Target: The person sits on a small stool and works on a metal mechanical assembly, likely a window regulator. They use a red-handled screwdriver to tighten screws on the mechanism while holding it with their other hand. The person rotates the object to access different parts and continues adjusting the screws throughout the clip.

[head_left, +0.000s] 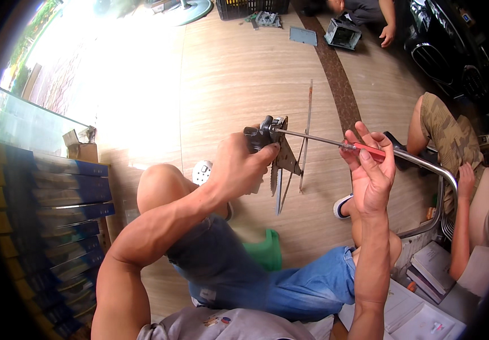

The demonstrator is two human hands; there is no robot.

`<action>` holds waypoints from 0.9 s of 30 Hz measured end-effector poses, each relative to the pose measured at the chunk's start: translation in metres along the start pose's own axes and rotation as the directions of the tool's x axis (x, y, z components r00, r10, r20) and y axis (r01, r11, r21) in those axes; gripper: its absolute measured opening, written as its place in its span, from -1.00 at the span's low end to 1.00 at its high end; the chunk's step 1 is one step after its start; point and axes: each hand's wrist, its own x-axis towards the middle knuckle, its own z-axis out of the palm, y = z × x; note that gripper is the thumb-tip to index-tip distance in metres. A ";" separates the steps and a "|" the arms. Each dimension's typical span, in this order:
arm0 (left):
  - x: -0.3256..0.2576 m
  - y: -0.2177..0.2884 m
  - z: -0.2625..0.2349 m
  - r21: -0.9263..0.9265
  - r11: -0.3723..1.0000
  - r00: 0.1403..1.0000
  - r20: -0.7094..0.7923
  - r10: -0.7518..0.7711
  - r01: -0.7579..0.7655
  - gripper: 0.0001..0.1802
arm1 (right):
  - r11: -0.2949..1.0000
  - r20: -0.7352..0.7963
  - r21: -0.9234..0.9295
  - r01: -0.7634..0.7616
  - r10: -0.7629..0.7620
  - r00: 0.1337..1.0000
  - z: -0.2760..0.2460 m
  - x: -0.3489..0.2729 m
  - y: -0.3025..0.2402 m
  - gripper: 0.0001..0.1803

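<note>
Looking down from your head camera, your left hand (238, 167) is closed around a dark metal fitting (267, 135) held at chest height above the floor (238, 73), just above centre. Thin grey strips (281, 181), one with a toothed edge, hang from the fitting toward 6 o'clock; a longer slim rod (308, 133) shows just behind. Your right hand (372, 170), at 3 o'clock, is wrapped on a screwdriver (335, 143) by its red handle, the steel shaft running toward 9 o'clock with its tip at the fitting.

The tip could slip off the fitting and run into your left fingers, I judge, since nothing but your grip steadies the part in mid-air. The loose strips could swing and their teeth catch your bare knee (159, 184) below.

The fitting looks hard and angular; the shaft is smooth and round; the floor is pale wood-grain plank with a brown band. A green stool (267, 252) sits under your legs. Another person's legs (448, 136) are at 2 o'clock beside a bent chrome tube (426, 164).
</note>
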 end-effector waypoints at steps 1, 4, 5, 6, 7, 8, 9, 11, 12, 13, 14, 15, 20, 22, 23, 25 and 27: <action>0.000 -0.001 -0.001 0.002 1.000 1.000 -0.003 0.001 -0.001 -0.69 | 1.000 0.002 0.002 0.001 -0.001 1.000 -0.003 0.001 0.000 -0.67; 0.001 -0.001 -0.001 -0.006 1.000 1.000 -0.002 -0.022 0.022 -0.67 | 0.991 0.076 -0.104 -0.087 0.095 0.993 -0.015 0.002 -0.002 -0.65; 0.000 0.000 -0.001 -0.008 1.000 1.000 -0.006 -0.023 0.023 -0.67 | 0.958 -0.004 -0.234 -0.164 0.168 0.986 -0.014 0.003 -0.005 -0.65; -0.001 0.001 -0.001 -0.009 1.000 1.000 -0.010 -0.024 0.024 -0.66 | 0.903 -0.094 -0.352 -0.247 0.229 0.969 -0.013 0.002 -0.006 -0.64; 0.000 0.000 -0.001 -0.008 1.000 1.000 -0.009 -0.024 0.024 -0.66 | 0.903 -0.095 -0.351 -0.248 0.229 0.969 -0.013 0.002 -0.005 -0.64; 0.000 -0.002 -0.001 -0.004 1.000 1.000 -0.007 -0.026 0.026 -0.66 | 0.964 -0.041 -0.203 -0.173 0.168 0.985 -0.011 0.002 -0.002 -0.63; 0.000 -0.002 -0.001 -0.002 1.000 1.000 -0.003 -0.026 0.026 -0.65 | 0.994 0.002 -0.047 -0.095 0.095 0.995 -0.009 0.002 -0.001 -0.63; 0.000 -0.001 0.000 -0.017 0.999 1.000 -0.005 -0.028 0.028 -0.65 | 0.998 0.005 -0.032 -0.049 0.049 0.999 -0.001 0.000 -0.002 -0.64; 0.000 -0.001 0.000 -0.030 0.999 0.999 -0.014 -0.035 0.034 -0.65 | 1.000 0.011 -0.011 -0.008 0.008 1.000 0.001 -0.001 -0.001 -0.65; 0.000 -0.001 -0.001 -0.028 0.999 0.999 -0.015 -0.037 0.036 -0.65 | 1.000 0.012 -0.010 -0.010 0.011 1.000 -0.004 0.000 0.000 -0.65; 0.000 0.000 -0.001 -0.015 0.999 0.999 -0.013 -0.033 0.033 -0.65 | 0.993 0.031 -0.102 -0.065 0.069 0.997 -0.013 0.003 0.000 -0.64; 0.000 0.000 -0.001 -0.004 1.000 1.000 -0.007 -0.028 0.028 -0.66 | 0.973 0.043 -0.198 -0.115 0.126 0.991 -0.018 0.004 0.000 -0.63; 0.001 0.001 0.000 -0.013 1.000 1.000 0.001 -0.007 0.007 -0.67 | 0.971 -0.029 -0.214 -0.111 0.107 0.994 -0.010 0.004 0.000 -0.59; 0.001 0.003 0.000 -0.017 1.000 1.000 0.002 -0.002 0.002 -0.67 | 0.992 -0.007 -0.121 -0.035 0.035 0.999 -0.006 0.003 -0.002 -0.58; 0.002 0.005 -0.001 -0.001 0.999 0.999 0.022 -0.048 0.048 -0.73 | 0.994 -0.002 -0.103 -0.035 0.035 0.999 -0.006 0.003 -0.003 -0.59; 0.001 0.006 -0.001 0.022 0.995 0.995 0.038 -0.095 0.094 -0.73 | 0.996 0.003 -0.079 -0.036 0.037 0.999 -0.009 0.003 -0.005 -0.59; 0.001 0.004 -0.002 0.012 0.996 0.995 0.043 -0.092 0.091 -0.72 | 0.965 0.019 -0.229 -0.124 0.132 0.991 -0.017 0.004 -0.007 -0.57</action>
